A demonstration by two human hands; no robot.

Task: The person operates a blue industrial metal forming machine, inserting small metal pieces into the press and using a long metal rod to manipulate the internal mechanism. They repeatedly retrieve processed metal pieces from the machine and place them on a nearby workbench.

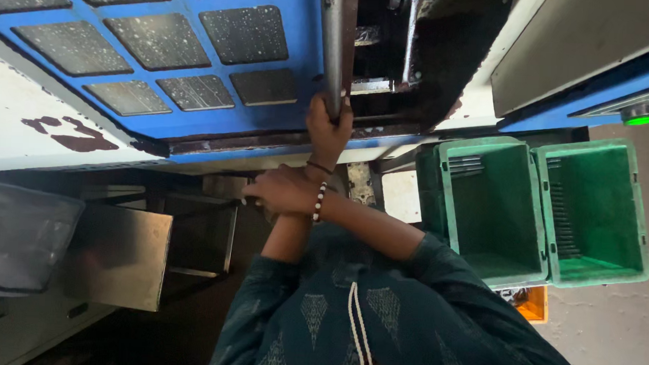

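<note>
left hand (328, 128) fingers wrapped round metal bar (333, 44), long axis vertical | right hand (284, 190) fingers curled, grip unclear | blue machine door (196, 118) | green crates (542, 206), concrete floor (617, 334)

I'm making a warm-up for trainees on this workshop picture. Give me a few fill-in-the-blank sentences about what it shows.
1. The left hand is closed around a grey metal ____.
2. The wrist of the right hand wears a ____ of black and white beads.
3. The two open plastic crates beside the person are coloured ____.
4. The frame of the machine panel around the dark square tiles is painted ____.

Missing words: bar; bracelet; green; blue
</note>
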